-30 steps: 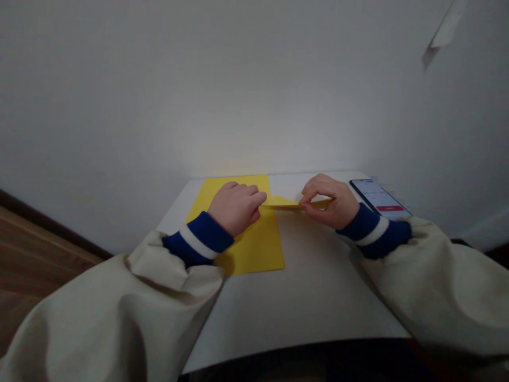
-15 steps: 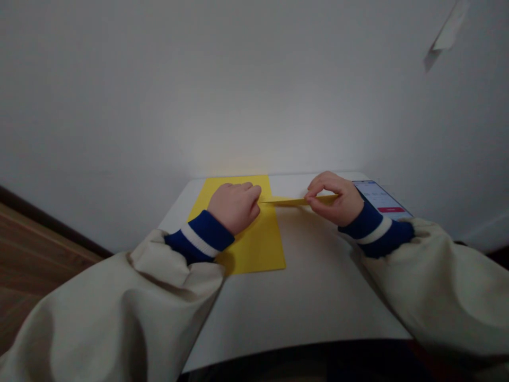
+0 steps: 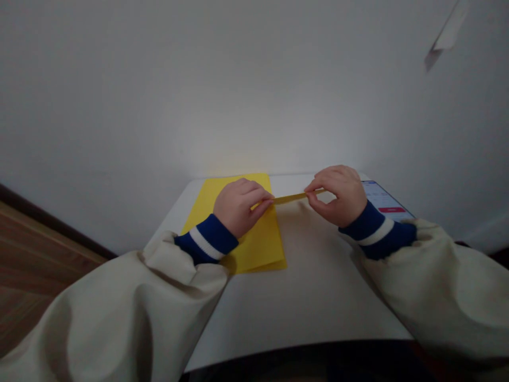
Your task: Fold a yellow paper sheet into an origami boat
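Observation:
Between my two hands a narrow yellow paper strip [image 3: 291, 198] is held up, slanting slightly upward to the right. The thumb and fingers of my left hand [image 3: 240, 206] pinch its left end, above a yellow sheet of paper [image 3: 258, 249] lying on the white table. My right hand [image 3: 340, 193] pinches the strip farther right, thumb and forefinger forming a loop, and a bit of the strip shows inside that loop. The sheet's lower right corner looks slightly lifted, with a layer showing beneath. My left hand and sleeve hide part of the sheet.
A phone [image 3: 385, 200] with a lit screen lies at the table's right edge, beside my right cuff. The white table [image 3: 302, 302] stands against a pale wall [image 3: 238, 95]. Brown wooden furniture [image 3: 35, 270] is at the left. A paper piece [image 3: 449, 32] hangs on the wall, upper right.
My left hand has shifted right along the strip, its fingers going from a curled fist to a pinch. My right hand has risen slightly, and the strip now tilts upward more.

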Tool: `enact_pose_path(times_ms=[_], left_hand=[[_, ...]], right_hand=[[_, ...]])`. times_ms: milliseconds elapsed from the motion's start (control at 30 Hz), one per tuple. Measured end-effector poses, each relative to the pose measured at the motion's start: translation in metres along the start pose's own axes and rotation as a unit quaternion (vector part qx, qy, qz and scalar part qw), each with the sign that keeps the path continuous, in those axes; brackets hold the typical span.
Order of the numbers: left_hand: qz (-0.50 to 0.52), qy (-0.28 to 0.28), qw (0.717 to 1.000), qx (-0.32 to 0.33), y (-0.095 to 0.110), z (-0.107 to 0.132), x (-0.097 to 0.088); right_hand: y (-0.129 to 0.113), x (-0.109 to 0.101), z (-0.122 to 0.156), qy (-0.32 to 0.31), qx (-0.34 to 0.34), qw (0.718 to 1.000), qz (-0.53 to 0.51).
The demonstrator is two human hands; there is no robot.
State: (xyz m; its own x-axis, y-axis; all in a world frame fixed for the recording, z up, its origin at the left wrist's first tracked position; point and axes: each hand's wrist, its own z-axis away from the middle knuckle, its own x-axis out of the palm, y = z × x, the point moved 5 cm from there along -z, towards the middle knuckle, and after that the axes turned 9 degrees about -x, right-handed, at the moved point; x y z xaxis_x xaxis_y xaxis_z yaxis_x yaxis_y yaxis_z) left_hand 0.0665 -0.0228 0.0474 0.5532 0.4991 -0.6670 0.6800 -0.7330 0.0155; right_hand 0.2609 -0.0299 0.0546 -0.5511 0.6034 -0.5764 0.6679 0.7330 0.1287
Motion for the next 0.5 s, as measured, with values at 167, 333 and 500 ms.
enact_pose_path(times_ms=[167,333,500], left_hand=[[0.017,0.020,0.999,0.043,0.012,-0.001,-0.007],[0.007,-0.030,0.998,0.048,0.019,-0.003,-0.004],[-0.034,-0.078,0.993,0.076,0.021,-0.002,0.000]], right_hand=[[-0.017,0.003,-0.005,-0.061,-0.056,0.996,0.018],[-0.029,0.007,-0.007,-0.081,-0.083,0.992,-0.039],[-0.033,0.011,-0.007,-0.111,-0.087,0.988,-0.058]])
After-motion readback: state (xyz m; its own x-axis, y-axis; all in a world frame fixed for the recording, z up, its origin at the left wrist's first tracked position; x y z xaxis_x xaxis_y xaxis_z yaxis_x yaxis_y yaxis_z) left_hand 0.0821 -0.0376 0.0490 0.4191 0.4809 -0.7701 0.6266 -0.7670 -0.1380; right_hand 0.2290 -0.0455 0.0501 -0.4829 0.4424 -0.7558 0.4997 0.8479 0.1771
